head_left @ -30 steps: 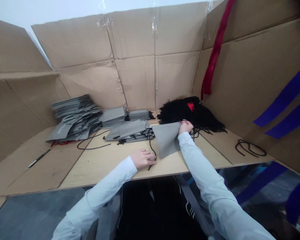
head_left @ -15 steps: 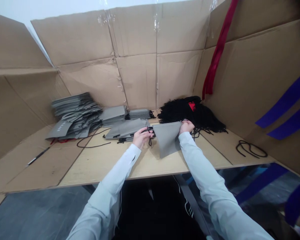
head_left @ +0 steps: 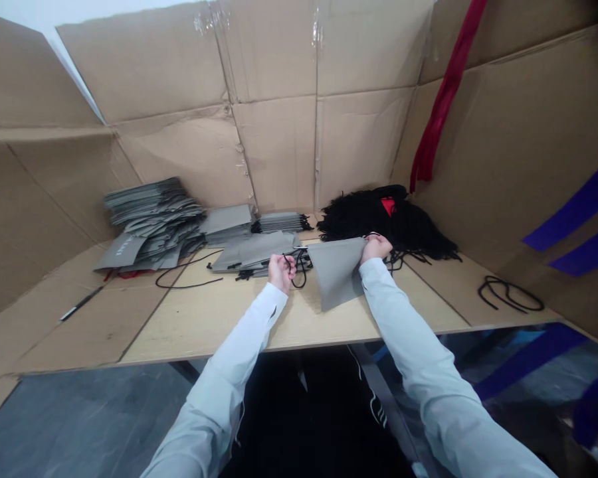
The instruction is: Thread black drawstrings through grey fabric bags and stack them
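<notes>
A grey drawstring pouch hangs over the table, its top edge level and its body angled down. My right hand is closed on its upper right corner. At the pouch's upper left, a thin pale rod end sticks out of the top hem. My left hand is closed on a black cord, which loops between the hand and the pouch. Just behind my left hand lie flat grey pouches with black cord ends.
A tall stack of grey pouches stands at the left, with smaller stacks beside it. Black cords are heaped at the back right. Loose cords and a pen-like tool lie on the table. Cardboard walls enclose it.
My left hand has drawn slightly back from the pouch's corner and closed on the cord, and the loop has widened. My right hand keeps its hold on the pouch.
</notes>
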Demonstrator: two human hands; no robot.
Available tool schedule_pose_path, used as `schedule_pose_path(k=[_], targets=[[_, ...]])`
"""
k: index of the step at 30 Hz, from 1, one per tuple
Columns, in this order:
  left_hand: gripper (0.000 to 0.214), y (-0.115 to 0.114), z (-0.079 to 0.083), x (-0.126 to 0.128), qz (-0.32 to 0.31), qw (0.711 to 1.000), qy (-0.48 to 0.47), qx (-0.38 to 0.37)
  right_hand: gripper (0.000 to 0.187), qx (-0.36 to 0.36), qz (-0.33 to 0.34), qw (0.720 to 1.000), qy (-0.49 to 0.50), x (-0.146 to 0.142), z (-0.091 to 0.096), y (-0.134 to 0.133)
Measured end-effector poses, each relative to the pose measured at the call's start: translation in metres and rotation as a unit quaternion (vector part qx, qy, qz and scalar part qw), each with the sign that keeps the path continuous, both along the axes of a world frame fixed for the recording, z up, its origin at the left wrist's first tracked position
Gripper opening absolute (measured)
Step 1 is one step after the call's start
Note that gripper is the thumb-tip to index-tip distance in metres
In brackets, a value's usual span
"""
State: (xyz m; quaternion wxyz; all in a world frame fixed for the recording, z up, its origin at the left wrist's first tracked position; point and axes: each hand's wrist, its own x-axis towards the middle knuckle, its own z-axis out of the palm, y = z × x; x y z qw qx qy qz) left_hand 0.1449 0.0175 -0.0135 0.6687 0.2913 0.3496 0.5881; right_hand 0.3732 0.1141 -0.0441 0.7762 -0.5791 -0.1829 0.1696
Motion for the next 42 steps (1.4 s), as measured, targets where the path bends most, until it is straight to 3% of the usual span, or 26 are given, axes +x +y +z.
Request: schedule_pose_path(k=[6,10,16,27,42], targets=[[0.018,0.000,-0.004,-0.002,-0.018,0.998,-0.046,0.037,0.011,0.021,0.011,1.000,0.019,0.001,-0.003,0.004],[0.016,0.002,-0.010,0.001,0.034,0.994,0.012,0.100,0.012,0.011,0.007,1.000,0.001,0.000,-0.003,0.003],[0.025,0.008,-0.014,0.006,0.071,0.984,0.114,0.121,0.012,0.011,0.019,1.000,0.002,-0.003,0.001,-0.001],[0.030,-0.001,-0.008,0.012,0.099,0.963,0.208,0.137,0.015,0.013,0.013,1.000,-0.008,-0.005,0.004,-0.005],[0.026,0.007,-0.015,0.014,0.148,0.930,0.284,0.182,0.016,0.026,0.015,1.000,0.002,-0.009,0.011,-0.010]])
